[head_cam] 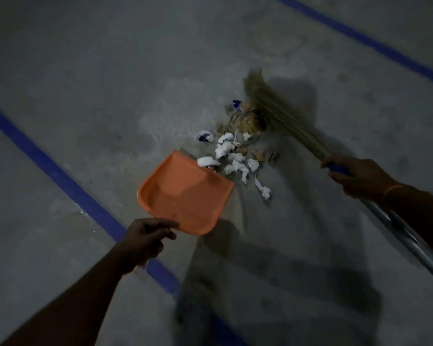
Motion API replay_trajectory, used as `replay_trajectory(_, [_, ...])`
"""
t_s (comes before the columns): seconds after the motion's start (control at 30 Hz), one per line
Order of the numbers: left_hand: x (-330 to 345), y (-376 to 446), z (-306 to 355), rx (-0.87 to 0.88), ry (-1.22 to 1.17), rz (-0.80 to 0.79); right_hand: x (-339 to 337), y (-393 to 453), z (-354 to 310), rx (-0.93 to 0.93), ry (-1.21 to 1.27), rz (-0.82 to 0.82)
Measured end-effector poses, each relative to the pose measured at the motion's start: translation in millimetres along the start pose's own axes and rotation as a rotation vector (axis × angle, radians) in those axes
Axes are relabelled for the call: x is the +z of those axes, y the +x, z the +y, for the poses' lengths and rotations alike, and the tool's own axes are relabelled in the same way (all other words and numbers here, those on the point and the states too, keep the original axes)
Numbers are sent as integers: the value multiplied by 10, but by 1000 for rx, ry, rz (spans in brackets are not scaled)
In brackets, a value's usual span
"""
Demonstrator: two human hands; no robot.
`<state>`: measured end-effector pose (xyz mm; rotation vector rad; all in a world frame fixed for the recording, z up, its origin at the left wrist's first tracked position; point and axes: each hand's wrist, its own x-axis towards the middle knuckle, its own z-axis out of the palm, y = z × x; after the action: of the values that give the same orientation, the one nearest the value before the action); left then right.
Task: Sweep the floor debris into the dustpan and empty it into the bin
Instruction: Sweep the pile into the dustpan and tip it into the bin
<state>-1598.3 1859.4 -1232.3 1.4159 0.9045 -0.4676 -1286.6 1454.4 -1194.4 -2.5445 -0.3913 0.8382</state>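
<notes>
An orange dustpan (183, 193) lies tilted on the grey concrete floor, its open lip facing up and right. My left hand (146, 239) grips its near edge. Just past the lip sits a pile of debris (238, 151): white paper scraps, brown dry bits and blue-and-white pieces. One white scrap lies on the lip. A grass broom (278, 113) has its blurred bristles at the far right side of the pile. My right hand (358, 177) grips the broom at its blue collar, and the metal handle (408, 239) runs down to the right edge.
A blue painted line (58, 174) crosses the floor diagonally on the left and passes under my left arm. Another blue line (365, 38) runs across the upper right. Dark shadows of my arms and body fall on the floor below the dustpan. No bin is in view.
</notes>
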Motion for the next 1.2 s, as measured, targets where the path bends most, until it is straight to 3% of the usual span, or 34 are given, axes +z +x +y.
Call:
replay_trajectory(0.2, [-270,-285,-494,66,16,-42,18,347,513,-124,-103,61])
replay_trajectory(0.4, [-298,-83,-774,39,-4,61,203,456,880,-177,-138,57])
replay_trajectory(0.83, [397,452,-596,97,-63,101,365,445,1087,-297,-217,-21])
replay_trajectory(1.2, [593,573,-543,157,-61,114,517,325,1138,-260,8,-56])
